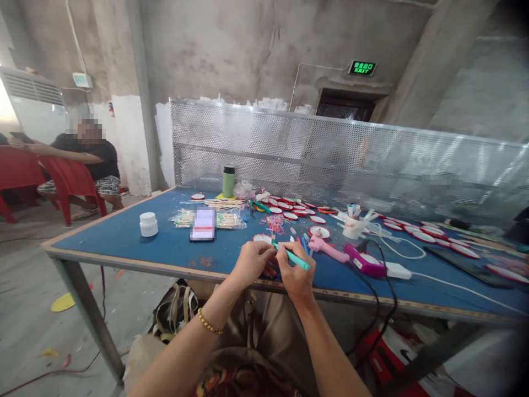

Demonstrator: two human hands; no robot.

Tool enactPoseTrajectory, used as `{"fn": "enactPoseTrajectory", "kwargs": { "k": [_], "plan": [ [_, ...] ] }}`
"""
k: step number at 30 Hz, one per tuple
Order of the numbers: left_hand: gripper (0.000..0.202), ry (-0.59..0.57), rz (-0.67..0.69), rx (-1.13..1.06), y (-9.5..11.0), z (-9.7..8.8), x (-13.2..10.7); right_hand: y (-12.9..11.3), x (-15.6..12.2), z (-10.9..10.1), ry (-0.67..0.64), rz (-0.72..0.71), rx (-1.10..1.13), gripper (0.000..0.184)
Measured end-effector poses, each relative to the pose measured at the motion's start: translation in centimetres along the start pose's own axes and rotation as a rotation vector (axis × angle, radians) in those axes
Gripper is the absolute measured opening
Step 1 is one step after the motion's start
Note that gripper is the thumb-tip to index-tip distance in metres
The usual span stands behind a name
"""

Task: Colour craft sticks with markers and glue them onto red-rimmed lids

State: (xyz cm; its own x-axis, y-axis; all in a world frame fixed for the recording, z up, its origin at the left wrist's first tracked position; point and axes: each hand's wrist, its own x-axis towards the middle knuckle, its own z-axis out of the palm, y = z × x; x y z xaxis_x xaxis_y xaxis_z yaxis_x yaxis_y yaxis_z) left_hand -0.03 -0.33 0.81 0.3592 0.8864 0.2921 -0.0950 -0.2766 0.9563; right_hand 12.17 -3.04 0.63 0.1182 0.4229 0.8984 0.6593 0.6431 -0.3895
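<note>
The right hand (298,274) grasps a teal pen (292,256) at the counter (124,242) edge while the left hand (253,263) pinches what seems a red-rimmed disc (270,271), which could slip and smear.

A green lit sign (362,68) high on the concrete wall, above a dark doorway, read "EXIT" under a row of characters too small to make out. Nothing else on the blue table (124,242) or its items carried legible writing.
</note>
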Motion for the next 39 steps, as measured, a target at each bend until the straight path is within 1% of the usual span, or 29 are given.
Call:
{"fn": "enactPoseTrajectory", "kwargs": {
  "k": [12,16,20,25,31,39],
  "plan": [
    [0.023,0.001,-0.006,-0.010,0.03,0.07,0.00,-0.02,-0.03,-0.06,0.000,0.018,0.024,0.016],
    [0.025,-0.002,-0.020,-0.023,0.14,0.06,-0.08,0.09,-0.15,-0.09,0.028,0.040,0.031,0.015],
    [0.025,-0.011,-0.038,-0.051,0.11,0.00,-0.06,0.21,-0.19,-0.10,0.051,0.021,0.030,0.015],
    [0.026,-0.013,-0.042,-0.070,-0.02,-0.09,0.06,0.25,-0.26,-0.17,0.038,0.044,0.052,0.013],
    [0.028,-0.016,-0.033,-0.067,0.11,-0.14,-0.09,0.15,-0.27,-0.29,0.013,0.016,0.037,0.015],
    [0.026,-0.018,-0.026,-0.058,0.33,-0.09,-0.19,0.20,-0.13,-0.11,0.001,0.003,0.027,0.015]
  ]
}}
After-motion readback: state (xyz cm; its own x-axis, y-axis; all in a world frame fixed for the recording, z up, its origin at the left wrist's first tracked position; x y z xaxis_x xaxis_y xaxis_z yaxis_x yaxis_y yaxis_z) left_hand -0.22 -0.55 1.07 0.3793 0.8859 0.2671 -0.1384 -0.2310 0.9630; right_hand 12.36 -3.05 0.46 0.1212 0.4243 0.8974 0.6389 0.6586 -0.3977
